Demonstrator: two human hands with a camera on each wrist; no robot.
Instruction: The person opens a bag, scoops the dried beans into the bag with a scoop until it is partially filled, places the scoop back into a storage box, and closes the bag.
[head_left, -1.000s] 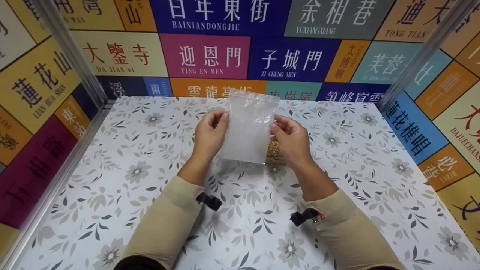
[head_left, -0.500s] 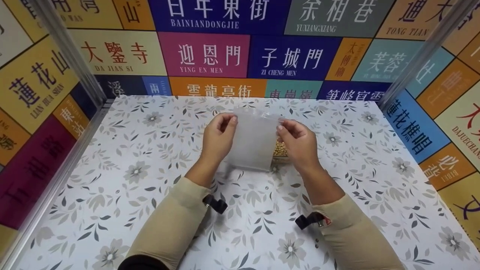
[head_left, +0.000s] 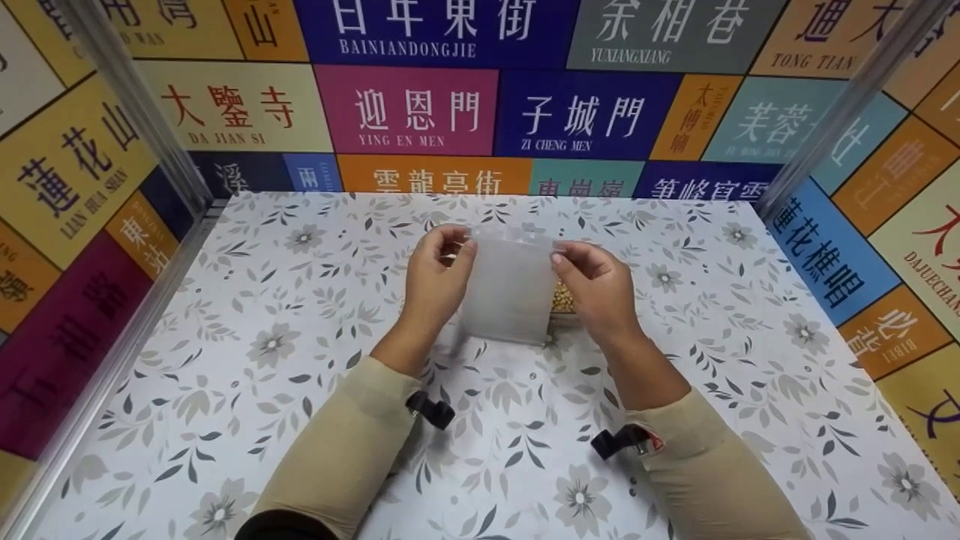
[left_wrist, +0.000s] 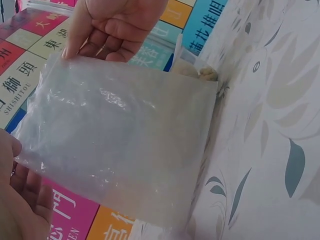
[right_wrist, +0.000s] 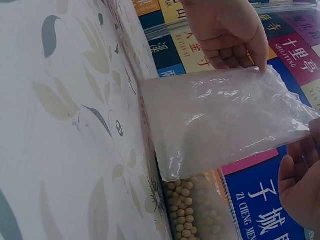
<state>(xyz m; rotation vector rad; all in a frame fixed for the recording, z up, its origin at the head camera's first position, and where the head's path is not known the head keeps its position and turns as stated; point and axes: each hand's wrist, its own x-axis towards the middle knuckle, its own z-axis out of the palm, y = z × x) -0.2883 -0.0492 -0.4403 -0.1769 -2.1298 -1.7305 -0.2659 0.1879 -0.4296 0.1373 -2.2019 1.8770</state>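
A clear zip-top plastic bag (head_left: 508, 289) stands upright between my two hands, its bottom edge at or just over the tabletop. My left hand (head_left: 437, 281) pinches the bag's upper left side between thumb and fingers. At the upper right side, my right hand (head_left: 600, 292) pinches it in the same way. Both hands also grip the bag (left_wrist: 120, 135) in the left wrist view. Partly hidden behind the bag and right hand is a see-through container of round, pale yellow beans (right_wrist: 182, 210), which look like soybeans.
The table (head_left: 300, 420) has a white cover with grey flowers and leaves. Panels (head_left: 420, 112) with coloured blocks and Chinese writing enclose its back and sides, with metal posts at the corners.
Both hands have lowered the bag and drawn it a little closer and to the right. Over the last half second the hands have hardly moved, while the bag's top edge has shifted slightly.
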